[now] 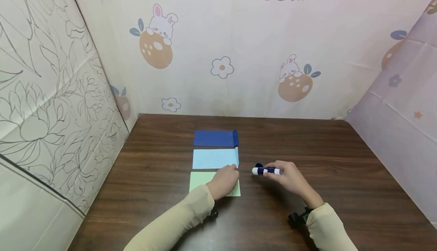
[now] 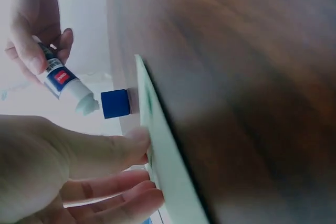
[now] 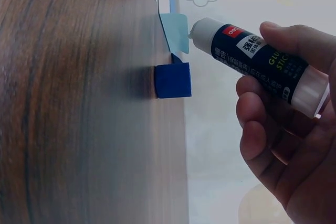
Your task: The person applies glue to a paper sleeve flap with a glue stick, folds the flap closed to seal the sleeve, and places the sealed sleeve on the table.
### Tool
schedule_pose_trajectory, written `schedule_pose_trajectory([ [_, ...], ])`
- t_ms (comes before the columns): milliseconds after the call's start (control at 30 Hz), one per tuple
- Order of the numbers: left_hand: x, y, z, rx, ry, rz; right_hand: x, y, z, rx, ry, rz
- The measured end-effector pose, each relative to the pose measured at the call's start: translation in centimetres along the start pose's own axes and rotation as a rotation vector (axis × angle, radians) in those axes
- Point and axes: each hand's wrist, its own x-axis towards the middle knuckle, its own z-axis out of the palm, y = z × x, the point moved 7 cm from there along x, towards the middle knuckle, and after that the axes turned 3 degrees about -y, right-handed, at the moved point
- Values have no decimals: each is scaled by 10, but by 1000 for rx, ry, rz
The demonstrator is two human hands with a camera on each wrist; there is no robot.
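Three paper envelopes lie in a column: dark blue [image 1: 214, 138], light blue [image 1: 212, 158] and light green [image 1: 201, 179]. My left hand [image 1: 223, 180] rests over the green one's right part; in the left wrist view its thumb touches the paper, and the hand hides part of it from the head view. My right hand [image 1: 286, 175] holds an uncapped glue stick [image 3: 252, 56] above the table, right of the envelopes, white end pointing left. Its dark blue cap [image 3: 173, 80] stands on the table near the glue stick, apart from the hand.
The brown wooden table [image 1: 153, 205] meets a patterned cloth wall [image 1: 198, 87] at the back. Cloth panels flank it left and right. Raised flaps [image 1: 236, 138] stand at the right ends of both blue envelopes.
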Motion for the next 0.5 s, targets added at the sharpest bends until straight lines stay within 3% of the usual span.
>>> schedule_pose_trajectory([
  [167, -2, 1, 2, 12, 17, 34, -1, 1, 0, 6, -5, 6],
  [500, -4, -1, 4, -97, -88, 75, 3, -1, -5, -4, 9, -3],
])
